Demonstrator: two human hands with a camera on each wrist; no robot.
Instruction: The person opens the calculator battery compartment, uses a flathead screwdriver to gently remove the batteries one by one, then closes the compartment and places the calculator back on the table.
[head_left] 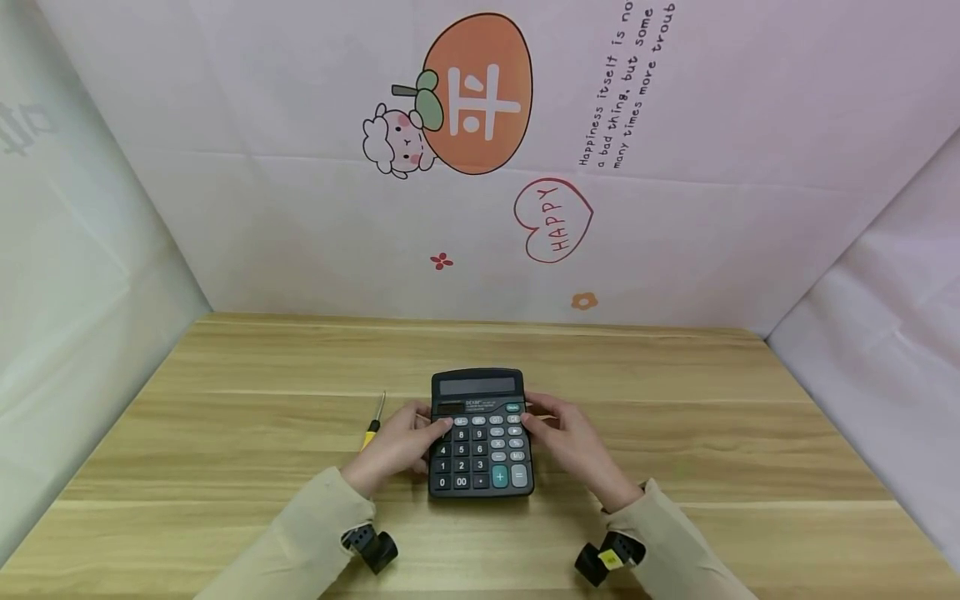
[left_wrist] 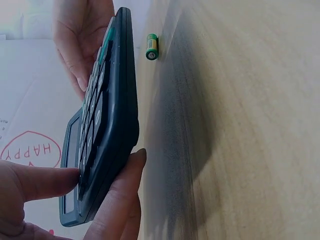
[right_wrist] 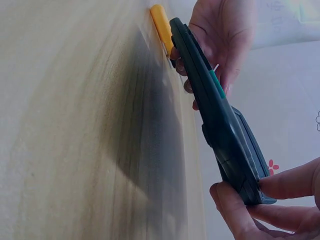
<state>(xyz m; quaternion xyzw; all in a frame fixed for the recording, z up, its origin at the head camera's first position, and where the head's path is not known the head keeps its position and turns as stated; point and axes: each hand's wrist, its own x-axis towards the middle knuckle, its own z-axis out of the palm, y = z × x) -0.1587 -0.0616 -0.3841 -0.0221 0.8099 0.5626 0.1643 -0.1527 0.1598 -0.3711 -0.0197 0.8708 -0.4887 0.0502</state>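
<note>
A black desk calculator (head_left: 489,492) is held up off the wooden table, its keys facing up and its display at the far end. My left hand (head_left: 397,442) grips its left edge, the thumb on top near the upper keys and the fingers underneath. On the opposite edge my right hand (head_left: 572,442) pinches it, thumb on the front by the upper right keys. Both wrist views show the calculator (right_wrist: 210,100) from the side, with its shadow on the table below. Next to my left hand lies a screwdriver (head_left: 371,435) with a yellow and black handle.
A small green and yellow battery (left_wrist: 152,47) lies on the table beyond the calculator in the left wrist view. The wooden table (head_left: 675,400) ends at a white printed backdrop (head_left: 315,233), with white cloth sides left and right.
</note>
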